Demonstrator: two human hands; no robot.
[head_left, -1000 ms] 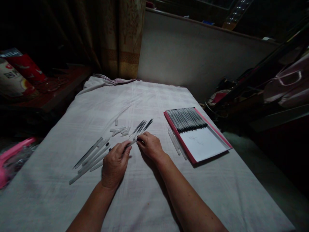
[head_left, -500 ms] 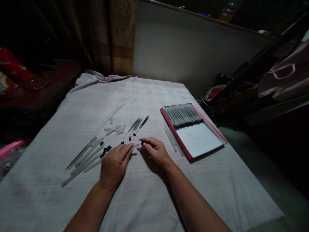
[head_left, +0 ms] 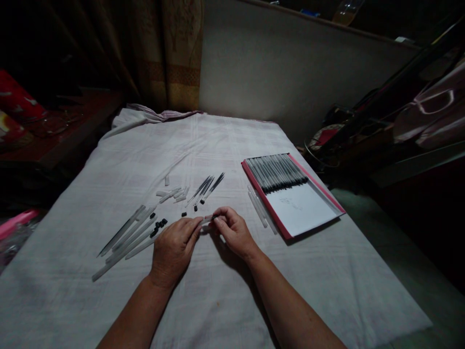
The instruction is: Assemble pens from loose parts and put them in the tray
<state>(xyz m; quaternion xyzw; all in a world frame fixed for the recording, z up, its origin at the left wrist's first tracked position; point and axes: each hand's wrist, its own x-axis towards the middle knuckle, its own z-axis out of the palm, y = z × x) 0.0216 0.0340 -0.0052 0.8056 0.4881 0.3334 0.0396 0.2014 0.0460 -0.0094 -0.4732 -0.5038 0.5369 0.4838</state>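
My left hand (head_left: 176,242) pinches a translucent pen barrel (head_left: 206,219), most of it hidden under the fingers. At the barrel's other end, my right hand (head_left: 232,230) is closed on a small black pen plug (head_left: 214,216), touching the barrel or very near it. Beyond the hands lie several dark-tipped ink refills (head_left: 205,186), a few loose black plugs (head_left: 184,214) and short clear pen caps (head_left: 170,195). Beside my left hand rest more clear barrels (head_left: 132,240) and a cluster of black plugs (head_left: 158,225).
A red-edged open box (head_left: 267,208) on the right holds a row of pens (head_left: 278,172). Several clear tubes (head_left: 257,207) lie along its left side. A pale checked cloth (head_left: 218,300) covers the table. A dark red side table (head_left: 72,126) stands at the left.
My right hand's black plug has come up to the end of the clear barrel in my left hand, closing the gap between them. The view has shifted slightly.
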